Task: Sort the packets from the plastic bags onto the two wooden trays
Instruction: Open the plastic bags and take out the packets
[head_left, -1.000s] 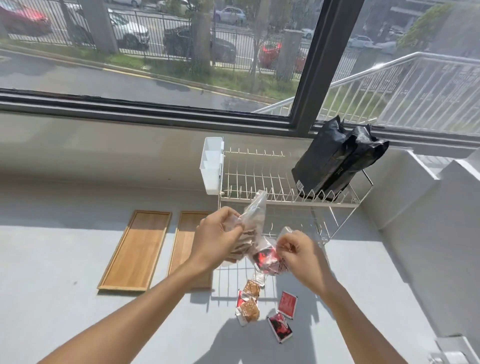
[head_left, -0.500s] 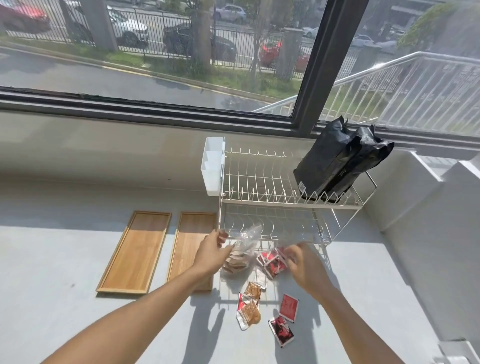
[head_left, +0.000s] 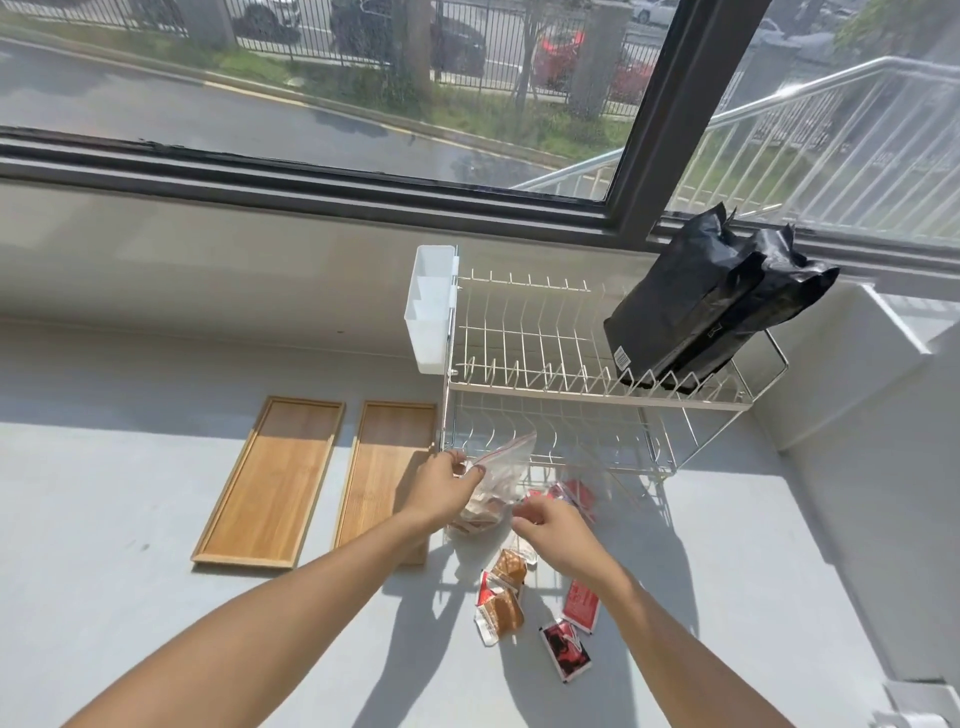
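Note:
Two empty wooden trays lie side by side on the grey counter, the left tray (head_left: 270, 480) and the right tray (head_left: 384, 467). My left hand (head_left: 441, 486) pinches a clear plastic bag (head_left: 498, 475) holding brown packets, which rests on the counter in front of the rack. My right hand (head_left: 558, 532) hovers just right of that bag, fingers curled loosely, holding nothing that I can see. Behind it lies a second bag with red packets (head_left: 574, 496). Loose brown packets (head_left: 506, 597) and red packets (head_left: 569, 631) lie on the counter below my right hand.
A white two-tier wire dish rack (head_left: 571, 395) stands behind the bags, with a white plastic caddy (head_left: 431, 312) on its left end and black foil bags (head_left: 711, 306) on its top tier. A wall and window bound the counter at the back and right.
Both hands came down from chest height to the counter. The bag with red packets left my right hand and now lies by the rack. My left hand still holds the other bag.

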